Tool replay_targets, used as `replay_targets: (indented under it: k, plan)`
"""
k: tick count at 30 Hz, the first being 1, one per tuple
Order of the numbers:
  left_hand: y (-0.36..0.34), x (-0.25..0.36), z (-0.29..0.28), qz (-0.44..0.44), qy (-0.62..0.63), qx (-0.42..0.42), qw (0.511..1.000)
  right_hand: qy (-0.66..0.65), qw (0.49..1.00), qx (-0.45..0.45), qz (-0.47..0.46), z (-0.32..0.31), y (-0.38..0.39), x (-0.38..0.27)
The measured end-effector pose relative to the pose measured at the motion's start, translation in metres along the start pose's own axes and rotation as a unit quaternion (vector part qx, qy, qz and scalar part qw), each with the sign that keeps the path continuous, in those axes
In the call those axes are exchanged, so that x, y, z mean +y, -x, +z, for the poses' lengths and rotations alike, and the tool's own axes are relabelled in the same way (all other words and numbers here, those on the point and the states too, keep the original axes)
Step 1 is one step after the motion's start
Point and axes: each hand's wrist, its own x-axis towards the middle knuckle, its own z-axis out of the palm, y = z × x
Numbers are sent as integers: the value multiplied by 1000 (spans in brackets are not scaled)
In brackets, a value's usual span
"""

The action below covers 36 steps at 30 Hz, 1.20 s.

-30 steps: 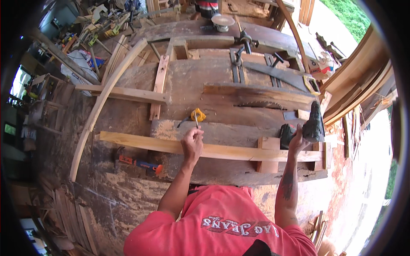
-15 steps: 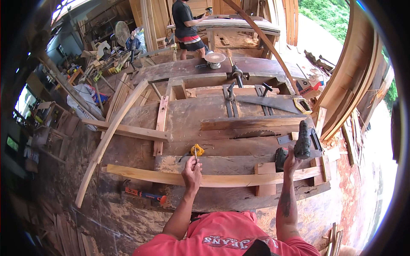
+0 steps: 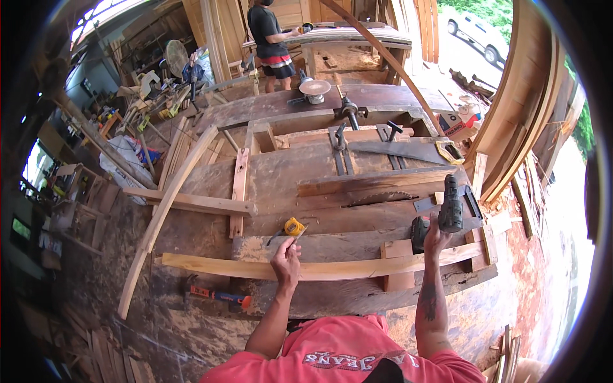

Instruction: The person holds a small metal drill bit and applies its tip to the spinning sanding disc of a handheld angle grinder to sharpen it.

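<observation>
My left hand [image 3: 285, 260] pinches a thin pale stick [image 3: 301, 235], pencil-like, its tip pointing up and to the right. Just beyond it lies a yellow tape measure [image 3: 293, 226] on the bench. My right hand [image 3: 435, 237] grips a dark cordless drill [image 3: 452, 210] upright above the bench's right side. The drill's battery end [image 3: 419, 235] shows to the left of my fingers. Below both hands, a long, slightly curved wooden strip [image 3: 345, 270] runs across the bench, with small blocks [image 3: 398, 281] under its right part.
An orange and blue hammer [image 3: 220, 296] lies at the near left. A circular blade [image 3: 382, 199] rises through the bench ahead, with a handsaw [image 3: 408, 152] and an angle grinder [image 3: 315, 89] farther back. Curved timbers [image 3: 167, 214] stand left. Another person [image 3: 271, 41] works at the far bench.
The stick in my left hand has tilted to the right. My right hand keeps its grip on the drill. The view has shifted slightly, and a white vehicle now shows outside.
</observation>
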Motion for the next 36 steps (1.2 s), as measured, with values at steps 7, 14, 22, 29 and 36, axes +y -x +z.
replay_targets:
  k: [7, 14, 22, 29, 36]
  plan:
    - [1, 5, 0, -3, -21, 0, 1000, 15, 993, 72, -91, 8, 1, -10]
    - [1, 2, 1, 11, 16, 5, 1000, 23, 997, 41, -61, 7, 3, -15]
    - [0, 3, 0, 2, -15, 22, 1000, 27, 998, 48, -31, 9, 5, -33]
    - [0, -8, 0, 30, 18, 32, 999, 75, 993, 39, -86, 10, 8, -33]
    - [-1, -2, 1, 2, 50, 46, 998, 16, 999, 13, -49, 15, 13, -49]
